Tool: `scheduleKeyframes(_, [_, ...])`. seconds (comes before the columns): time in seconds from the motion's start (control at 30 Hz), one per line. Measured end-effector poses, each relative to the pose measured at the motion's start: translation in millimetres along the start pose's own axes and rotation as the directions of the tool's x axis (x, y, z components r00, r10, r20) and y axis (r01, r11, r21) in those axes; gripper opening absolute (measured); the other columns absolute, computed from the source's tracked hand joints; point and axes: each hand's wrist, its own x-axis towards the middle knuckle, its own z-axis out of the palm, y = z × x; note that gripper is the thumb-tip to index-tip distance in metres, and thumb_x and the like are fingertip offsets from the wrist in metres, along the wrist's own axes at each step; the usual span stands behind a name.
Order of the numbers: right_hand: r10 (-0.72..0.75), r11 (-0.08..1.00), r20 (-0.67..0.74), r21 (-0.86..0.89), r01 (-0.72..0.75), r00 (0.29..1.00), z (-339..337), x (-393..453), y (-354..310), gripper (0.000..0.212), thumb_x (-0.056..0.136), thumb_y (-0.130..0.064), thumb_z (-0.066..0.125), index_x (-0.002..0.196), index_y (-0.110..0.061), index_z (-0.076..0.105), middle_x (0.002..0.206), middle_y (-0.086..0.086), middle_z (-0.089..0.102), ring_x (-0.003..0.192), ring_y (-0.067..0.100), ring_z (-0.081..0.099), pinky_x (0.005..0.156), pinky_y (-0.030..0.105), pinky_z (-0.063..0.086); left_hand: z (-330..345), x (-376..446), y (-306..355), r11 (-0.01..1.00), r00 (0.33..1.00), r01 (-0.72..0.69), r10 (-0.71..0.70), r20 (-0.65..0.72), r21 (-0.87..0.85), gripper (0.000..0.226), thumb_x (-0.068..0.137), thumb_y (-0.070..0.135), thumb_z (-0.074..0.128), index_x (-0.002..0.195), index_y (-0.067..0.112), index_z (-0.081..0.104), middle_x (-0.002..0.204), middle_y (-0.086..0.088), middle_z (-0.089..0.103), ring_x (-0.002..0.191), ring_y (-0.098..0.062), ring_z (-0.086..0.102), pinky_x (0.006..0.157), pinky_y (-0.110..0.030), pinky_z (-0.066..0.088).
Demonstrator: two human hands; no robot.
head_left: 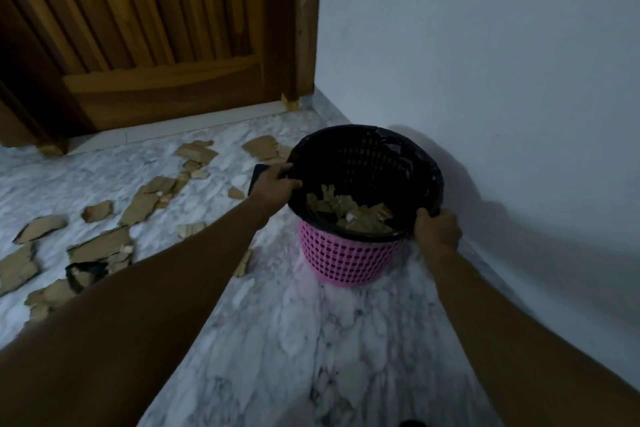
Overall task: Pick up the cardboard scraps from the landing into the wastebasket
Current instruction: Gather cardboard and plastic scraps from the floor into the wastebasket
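The marble floor (277,322) of the landing spreads grey-white and veined under me, with the pale wall (485,62) rising from about one to four o'clock and the slatted wooden door (156,28) closing off eleven o'clock. Just right of centre, close against the wall, stands the wastebasket (346,260): a pink plastic lattice tub, round and narrowing toward its base, lined with a black bag (363,163) whose edge is folded out over the rim so only the lower pink half shows (the lattice pattern prints faintly through the liner on the far inner side). In its bottom lies a heap of tan cardboard pieces (349,215). Out at nine o'clock the cardboard scraps (100,246) still litter the floor, torn, flat, brown and ragged-edged, strung in a loose band from the door's threshold down to the lower left edge, one of them darkened to near black. My left hand (277,184) grips the basket's rim at its nine o'clock side, fingers curled over the bag's edge, with something dark and flat behind the knuckles that I cannot make out. My right hand (438,230) clamps the rim at four o'clock, thumb hooked inside and fingers wrapped outside.
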Motion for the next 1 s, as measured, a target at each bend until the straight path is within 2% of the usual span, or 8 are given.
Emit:
scheduleKeyframes(0.1, [0.032, 0.999, -0.020, -0.002, -0.032, 0.999, 1.4, 13.6, 4.0, 0.045, 0.097, -0.028, 0.059, 0.127, 0.006, 0.060, 0.126, 0.025, 0.063, 0.113, 0.041, 0.061, 0.085, 0.037, 0.047, 16.2, 15.8, -7.0, 1.000, 1.000, -0.021, 0.021, -0.010, -0.015, 0.052, 0.094, 0.018, 0.068, 0.142, 0.014, 0.048, 0.134, -0.010, 0.058, 0.110, -0.026, 0.063, 0.086, -0.035, 0.057])
scheduleKeyframes(0.2, [0.028, 0.991, -0.086, -0.126, -0.039, 0.996, 3.7, 4.6, -1.4, 0.065, 0.091, -0.047, 0.061, 0.137, -0.004, 0.045, 0.137, 0.024, 0.046, 0.117, 0.042, 0.054, 0.090, 0.044, 0.047, 14.1, 7.3, -11.4, 0.994, 0.995, -0.062, 0.068, -0.066, 0.095, 0.055, 0.096, 0.033, 0.064, 0.144, 0.016, 0.044, 0.125, -0.005, 0.059, 0.104, -0.023, 0.061, 0.076, -0.030, 0.053])
scheduleKeyframes(0.37, [-0.253, 0.939, -0.193, -0.285, 0.193, 0.948, 4.6, -28.7, -36.0, 0.053, 0.082, -0.041, 0.066, 0.125, -0.016, 0.047, 0.134, 0.018, 0.041, 0.121, 0.041, 0.045, 0.098, 0.050, 0.042, -46.0, -21.3, -20.5, 0.937, 0.994, -0.059, 0.089, -0.071, 0.344, 0.052, 0.097, 0.031, 0.061, 0.145, 0.019, 0.043, 0.119, -0.012, 0.064, 0.098, -0.031, 0.064, 0.074, -0.039, 0.051])
scheduleKeyframes(0.53, [-0.480, 0.845, -0.030, -0.285, 0.452, 0.877, 20.0, -71.1, -89.7, 0.036, 0.082, -0.037, 0.065, 0.112, -0.020, 0.054, 0.127, 0.013, 0.048, 0.119, 0.037, 0.049, 0.098, 0.051, 0.047, -125.2, -59.7, -28.9, 0.928, 0.991, 0.010, 0.040, -0.125, 0.372, 0.046, 0.095, 0.028, 0.066, 0.138, 0.019, 0.051, 0.096, -0.010, 0.066, 0.065, -0.021, 0.056, 0.058, -0.031, 0.044])
scheduleKeyframes(0.67, [-0.643, 0.642, 0.291, -0.300, 0.706, 0.708, 40.7, -116.8, -135.4, 0.031, 0.085, -0.036, 0.064, 0.110, -0.021, 0.056, 0.121, 0.010, 0.052, 0.111, 0.031, 0.056, 0.092, 0.047, 0.052, -189.2, -89.5, -37.7, 0.921, 0.985, 0.052, 0.017, -0.173, 0.386, 0.039, 0.095, 0.026, 0.067, 0.131, 0.015, 0.058, 0.082, 0.005, 0.057, 0.065, -0.013, 0.053, 0.056, -0.026, 0.043])
scheduleKeyframes(0.83, [-0.692, 0.304, 0.607, -0.247, 0.920, 0.391, 77.1, -159.1, -175.8, 0.031, 0.085, -0.027, 0.069, 0.109, -0.015, 0.054, 0.114, 0.009, 0.053, 0.098, 0.029, 0.059, 0.080, 0.045, 0.055, -238.9, -109.0, -56.8, 0.894, 0.974, 0.086, 0.018, -0.227, 0.440, 0.041, 0.091, 0.036, 0.070, 0.127, 0.022, 0.063, 0.117, -0.007, 0.065, 0.091, -0.023, 0.060, 0.077, -0.033, 0.047])
scheduleKeyframes(0.93, [-0.653, 0.247, 0.691, -0.195, 0.949, 0.311, 117.3, -172.1, -175.9, 0.032, 0.086, -0.027, 0.068, 0.114, -0.019, 0.054, 0.117, 0.006, 0.053, 0.098, 0.027, 0.059, 0.079, 0.043, 0.055, -253.6, -110.7, -71.8, 0.874, 0.980, 0.093, 0.004, -0.197, 0.477, 0.042, 0.091, 0.033, 0.071, 0.128, 0.015, 0.062, 0.114, -0.012, 0.068, 0.084, -0.021, 0.060, 0.074, -0.027, 0.042])
scheduleKeyframes(1.0, [-0.571, 0.239, 0.774, -0.162, 0.957, 0.273, 155.8, -169.0, -164.6, 0.037, 0.088, -0.028, 0.068, 0.121, -0.019, 0.052, 0.123, 0.006, 0.051, 0.102, 0.029, 0.059, 0.082, 0.046, 0.055, -260.7, -101.7, -85.2, 0.850, 0.984, 0.133, -0.050, -0.173, 0.509, 0.045, 0.091, 0.034, 0.072, 0.131, 0.017, 0.060, 0.122, -0.013, 0.065, 0.090, -0.025, 0.064, 0.076, -0.028, 0.044])
